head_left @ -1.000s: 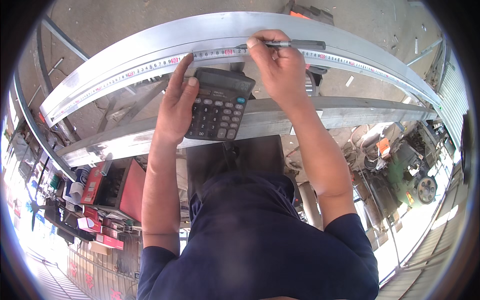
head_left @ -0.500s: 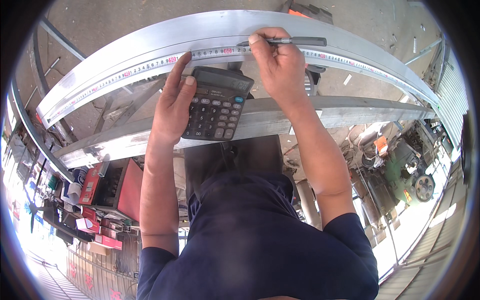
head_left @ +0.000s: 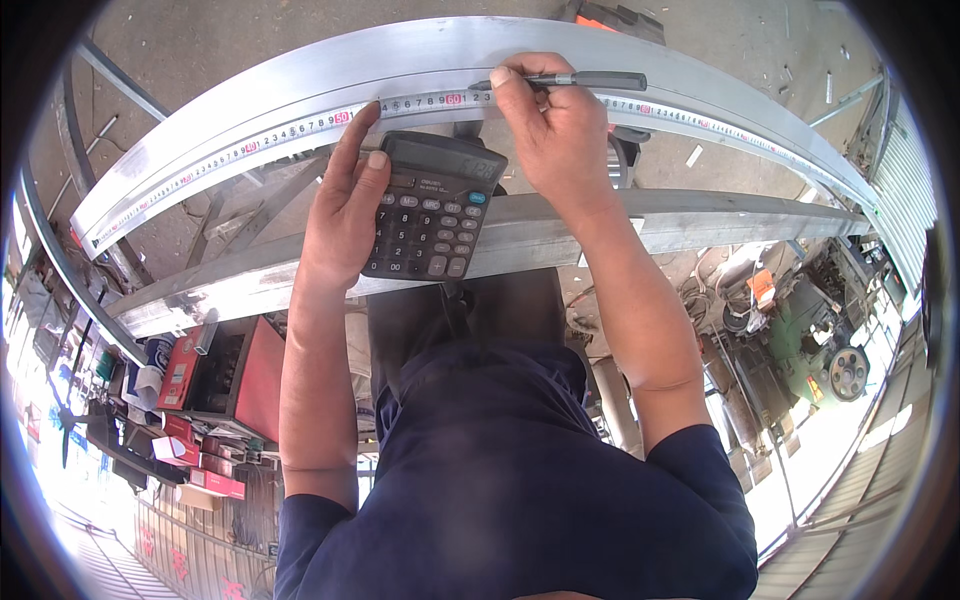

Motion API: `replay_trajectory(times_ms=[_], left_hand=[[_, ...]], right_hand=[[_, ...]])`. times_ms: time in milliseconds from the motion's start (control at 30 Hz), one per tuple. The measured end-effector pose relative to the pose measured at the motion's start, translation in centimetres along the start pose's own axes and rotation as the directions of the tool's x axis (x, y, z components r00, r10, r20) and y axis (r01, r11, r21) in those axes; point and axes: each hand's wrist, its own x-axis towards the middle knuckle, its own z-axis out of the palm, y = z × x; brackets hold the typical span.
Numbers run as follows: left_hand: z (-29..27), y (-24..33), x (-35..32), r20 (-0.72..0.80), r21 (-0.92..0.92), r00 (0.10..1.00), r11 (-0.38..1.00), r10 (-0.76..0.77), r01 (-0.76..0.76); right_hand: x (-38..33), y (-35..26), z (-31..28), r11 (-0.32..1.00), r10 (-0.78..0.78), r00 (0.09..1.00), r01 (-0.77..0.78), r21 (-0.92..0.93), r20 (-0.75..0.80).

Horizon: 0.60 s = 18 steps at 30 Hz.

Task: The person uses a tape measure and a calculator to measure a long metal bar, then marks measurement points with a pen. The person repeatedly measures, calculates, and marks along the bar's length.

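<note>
A long, pale metal profile [head_left: 420, 48] runs across the far side, bowed by the lens. Along its near part a tape measure [head_left: 302, 129] lies stretched out. My left hand [head_left: 338, 222] grips a black calculator [head_left: 425, 237] by its left side, thumb on top, while the index fingertip rests on the tape. Digits show on the calculator's screen, too faint to read surely. In my right hand [head_left: 562, 135] is a dark pen [head_left: 612, 80], pinched between thumb and fingers, its tip pointing left at the profile just beyond the tape. The fingers cover part of the tape.
Nearer me, a second metal beam [head_left: 690, 222] crosses under my forearms. A red machine [head_left: 250, 375] and small red boxes [head_left: 200, 455] stand lower left. At right is a green machine with a wheel [head_left: 848, 373]. Offcuts and an orange item [head_left: 760, 290] lie on the floor.
My right hand has shifted slightly left, bringing the pen tip a little further left along the profile. My left hand keeps its hold on the calculator.
</note>
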Motion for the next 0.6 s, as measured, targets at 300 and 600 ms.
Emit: replay_trajectory(times_ms=[300, 600], left_hand=[[0.03, 0.33, -0.18, 0.022, 0.017, 0.999, 0.999, -0.037, 0.037], [0.04, 0.47, -0.15, 0.027, 0.013, 0.999, 0.999, -0.038, 0.038]], right_hand=[[0.02, 0.04, -0.04, 1.000, 0.010, 1.000, -0.009, -0.027, 0.016], [0.05, -0.10, 0.03, 0.999, 0.009, 1.000, -0.009, -0.032, -0.005]])
